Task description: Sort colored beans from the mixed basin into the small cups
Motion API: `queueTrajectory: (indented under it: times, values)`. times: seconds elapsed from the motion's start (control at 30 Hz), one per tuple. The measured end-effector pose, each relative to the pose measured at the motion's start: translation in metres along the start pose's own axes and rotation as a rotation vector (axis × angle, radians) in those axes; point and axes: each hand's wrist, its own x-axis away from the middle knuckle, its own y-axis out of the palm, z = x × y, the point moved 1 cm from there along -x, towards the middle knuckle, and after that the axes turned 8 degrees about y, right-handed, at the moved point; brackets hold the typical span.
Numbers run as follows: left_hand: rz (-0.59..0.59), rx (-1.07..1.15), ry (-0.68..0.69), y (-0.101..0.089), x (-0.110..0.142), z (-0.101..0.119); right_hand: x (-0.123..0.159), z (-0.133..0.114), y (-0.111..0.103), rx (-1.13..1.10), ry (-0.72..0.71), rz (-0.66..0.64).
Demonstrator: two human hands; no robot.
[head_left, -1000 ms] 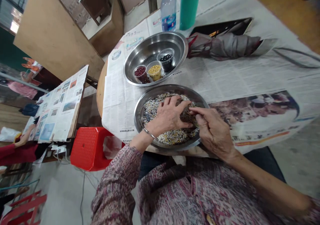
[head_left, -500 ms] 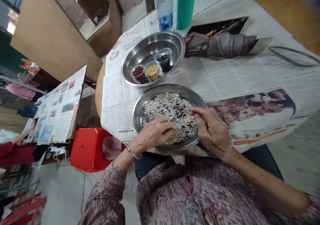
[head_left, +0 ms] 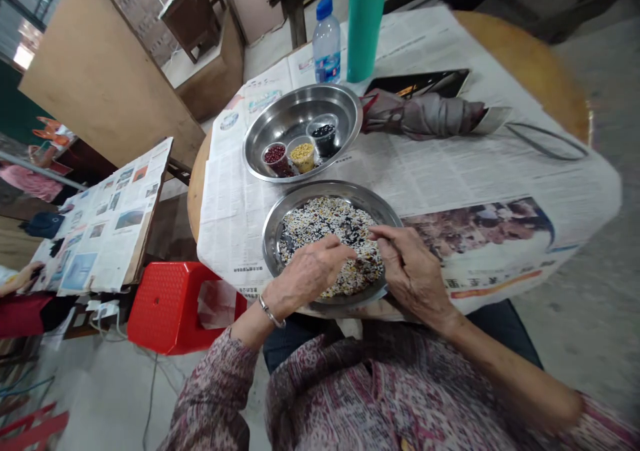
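Observation:
A shallow steel basin [head_left: 271, 245] in front of me holds a mix of white grains [head_left: 313, 221] with black, yellow and dark red beans or seeds among them. Over its near left part hovers my left hand [head_left: 313, 269], fingers curled together, a bracelet on the wrist. My right hand [head_left: 415, 267] is at the basin's right rim with thumb and forefinger pinched above the mix. Anything between either hand's fingertips is too small to make out. A second steel basin [head_left: 277, 127] behind holds plastic cups of dark red beans [head_left: 276, 155], yellow beans [head_left: 302, 155] and black beans [head_left: 323, 132].
Newspaper [head_left: 230, 217] covers the round table. A water bottle [head_left: 327, 47], a green bottle [head_left: 367, 31], a dark flat tablet-like object [head_left: 425, 84] and a folded umbrella [head_left: 425, 114] lie beyond. A red stool [head_left: 163, 307] stands left; another person's hand [head_left: 27, 277] rests at a neighbouring table.
The view has shifted slightly, so the table things sit lower and more to the left. My two hands have come a little closer together above the near basin.

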Motion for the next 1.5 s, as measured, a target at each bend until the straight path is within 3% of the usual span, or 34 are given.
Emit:
queueTrajectory:
  times: [0.07,0.17,0.4,0.53,0.7,0.8,0.87,1.0,1.13,1.33,1.5]
  values:
    - [0.028,-0.086,0.011,-0.001,-0.01,-0.004,0.0,0.0,0.0,0.006,0.002,-0.006]
    - [-0.028,-0.178,0.124,0.003,-0.023,-0.014,0.0,0.001,0.001,0.0,0.002,0.006]
    - [-0.088,-0.187,0.249,0.007,-0.047,-0.038,0.0,0.0,0.001,-0.009,0.018,0.004]
    - [-0.074,-0.261,0.166,-0.003,-0.04,-0.05,-0.001,-0.001,0.0,-0.012,0.012,0.007]
    - [0.04,-0.351,-0.056,-0.012,-0.01,-0.063,-0.001,-0.001,0.0,-0.025,0.039,-0.006]
    - [0.09,-0.328,-0.149,-0.016,0.011,-0.057,0.0,-0.001,0.001,-0.023,0.048,0.001]
    - [0.084,-0.237,-0.137,-0.018,0.023,-0.044,0.0,0.0,0.001,-0.021,0.035,0.007]
    - [-0.112,0.023,-0.044,-0.019,0.035,-0.013,0.001,0.0,0.0,-0.014,0.022,0.0]
    - [-0.258,0.073,0.052,-0.006,0.027,0.005,0.001,0.002,0.001,-0.007,0.01,0.011]
    - [-0.19,0.025,0.015,0.015,0.004,0.005,0.002,0.003,0.002,0.014,-0.015,0.014]
    - [-0.104,0.006,-0.104,0.02,-0.006,0.003,0.001,0.002,0.001,0.007,-0.026,0.014]
